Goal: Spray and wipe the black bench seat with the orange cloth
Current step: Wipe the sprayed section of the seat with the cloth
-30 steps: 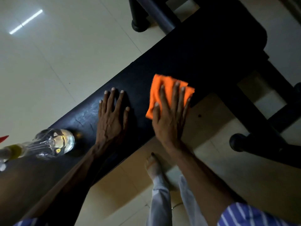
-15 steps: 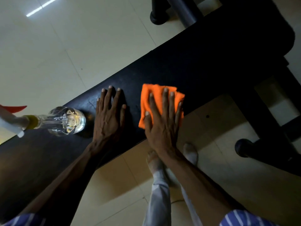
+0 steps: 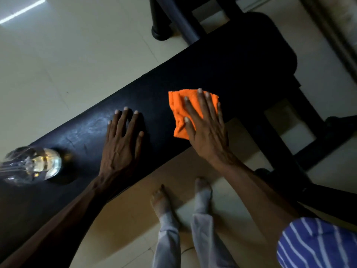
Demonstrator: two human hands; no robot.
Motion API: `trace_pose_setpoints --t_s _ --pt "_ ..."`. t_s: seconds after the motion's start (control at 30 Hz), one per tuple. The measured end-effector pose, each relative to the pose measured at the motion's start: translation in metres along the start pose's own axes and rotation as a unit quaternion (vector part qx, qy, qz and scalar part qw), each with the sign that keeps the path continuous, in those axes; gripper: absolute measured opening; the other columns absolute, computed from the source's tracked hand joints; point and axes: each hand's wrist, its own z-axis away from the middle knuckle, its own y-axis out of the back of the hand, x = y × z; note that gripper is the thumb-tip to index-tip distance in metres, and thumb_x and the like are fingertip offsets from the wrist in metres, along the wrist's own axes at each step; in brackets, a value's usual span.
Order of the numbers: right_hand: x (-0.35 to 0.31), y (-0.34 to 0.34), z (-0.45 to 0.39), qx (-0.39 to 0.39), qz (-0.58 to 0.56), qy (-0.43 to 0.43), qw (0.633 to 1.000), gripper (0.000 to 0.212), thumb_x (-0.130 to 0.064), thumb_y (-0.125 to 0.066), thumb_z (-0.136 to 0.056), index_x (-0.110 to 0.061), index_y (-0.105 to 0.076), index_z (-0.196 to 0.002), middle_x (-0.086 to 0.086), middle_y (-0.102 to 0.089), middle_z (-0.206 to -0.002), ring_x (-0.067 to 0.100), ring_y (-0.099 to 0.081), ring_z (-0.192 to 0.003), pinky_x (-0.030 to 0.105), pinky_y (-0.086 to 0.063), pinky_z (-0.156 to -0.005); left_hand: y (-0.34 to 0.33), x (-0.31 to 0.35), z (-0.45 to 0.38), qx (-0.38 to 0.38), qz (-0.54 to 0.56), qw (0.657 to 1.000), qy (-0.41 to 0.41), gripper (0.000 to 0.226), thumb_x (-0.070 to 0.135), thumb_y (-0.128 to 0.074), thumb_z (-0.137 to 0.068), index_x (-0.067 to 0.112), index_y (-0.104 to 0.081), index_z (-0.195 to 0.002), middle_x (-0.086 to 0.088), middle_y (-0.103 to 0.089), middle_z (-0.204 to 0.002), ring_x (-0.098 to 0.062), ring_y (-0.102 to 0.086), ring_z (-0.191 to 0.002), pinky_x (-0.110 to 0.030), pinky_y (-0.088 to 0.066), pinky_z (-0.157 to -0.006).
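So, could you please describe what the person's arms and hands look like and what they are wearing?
Both hands are bare, with no gloves, rings or watch visible: the left hand and the right hand. The forearms are uncovered too. A short blue sleeve with thin white stripes covers the right upper arm. Fingernails are short and pale.

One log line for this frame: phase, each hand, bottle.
phase: wiping | right hand: flat on cloth, on seat | left hand: flat on seat, empty | bottle: standing on seat, untouched

black bench seat (image 3: pixel 222 60), orange cloth (image 3: pixel 178 109) on it, clear bottle (image 3: pixel 32 166) nr left end
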Motion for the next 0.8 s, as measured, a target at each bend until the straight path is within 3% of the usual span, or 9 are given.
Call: trace_pose_setpoints --t_s 0.23,0.47,0.8 --pt "0.095 0.026 -0.055 0.010 0.020 -0.093 0.995 0.056 -0.045 -0.031 -0.113 -0.031 -0.026 -0.166 0.016 -0.013 -0.177 0.032 -0.011 -0.165 0.051 -0.012 -0.133 -0.022 0.067 -0.057 -0.028 -0.001 0.997 -0.071 0.060 0.042 -0.032 -0.108 0.018 -0.024 -0.163 -0.010 -0.016 -0.173 -0.029 -0.004 -0.162 -0.053 -0.008 -0.131" --pt "0.167 0.060 -0.107 0.029 0.008 -0.194 0.981 0.056 -0.040 -0.031 -0.112 -0.026 -0.027 -0.166 0.017 -0.012 -0.176 0.037 -0.008 -0.165 0.054 -0.009 -0.133 -0.028 0.087 -0.081 -0.023 -0.014 0.998 -0.051 0.062 0.042 -0.031 -0.107 0.018 -0.023 -0.163 -0.009 -0.013 -0.173 -0.028 -0.002 -0.162 -0.049 -0.004 -0.132" --pt "0.111 0.042 -0.071 0.006 -0.075 -0.085 0.994 0.054 -0.029 -0.037 -0.111 -0.019 -0.033 -0.164 0.011 -0.012 -0.178 0.034 -0.007 -0.165 0.051 -0.007 -0.135 -0.013 0.053 -0.041 0.003 0.014 0.998 0.064 0.061 0.042 -0.032 -0.106 0.018 -0.027 -0.162 -0.009 -0.015 -0.173 -0.028 -0.004 -0.162 -0.051 -0.009 -0.131"
